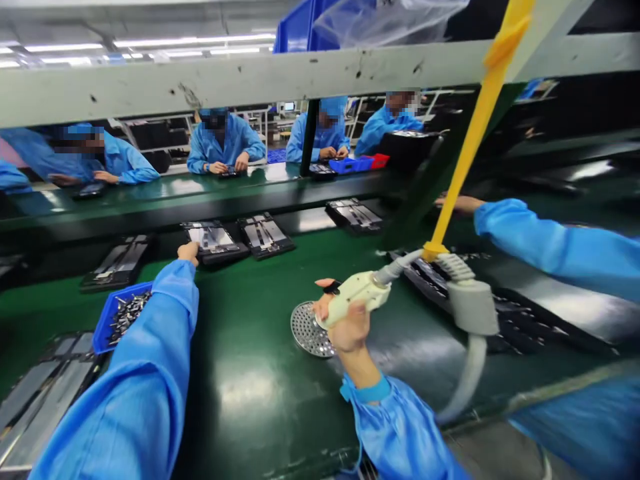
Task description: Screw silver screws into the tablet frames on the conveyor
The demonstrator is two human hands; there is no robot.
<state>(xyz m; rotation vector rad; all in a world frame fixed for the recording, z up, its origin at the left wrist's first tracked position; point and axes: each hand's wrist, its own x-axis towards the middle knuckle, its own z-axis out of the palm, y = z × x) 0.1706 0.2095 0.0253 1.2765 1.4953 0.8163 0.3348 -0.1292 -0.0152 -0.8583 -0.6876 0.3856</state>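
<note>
Right hand (350, 327) clenched around suspended electric screwdriver (357, 293) above perforated screw dish (307, 330); left hand (189, 253) reached far, touching a tray (215, 241), grip indiscernible; screw bin (120, 315) kept near left.

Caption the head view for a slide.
Left hand reaches a tray on the belt; right hand grips an electric screwdriver.

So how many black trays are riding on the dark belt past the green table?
4: one far left, one at the left hand's fingertips, one beside it, one further right. More may be hidden.

right hand (350, 320) gripping electric screwdriver (357, 293), left hand (189, 252) touching tray (215, 241)
</note>
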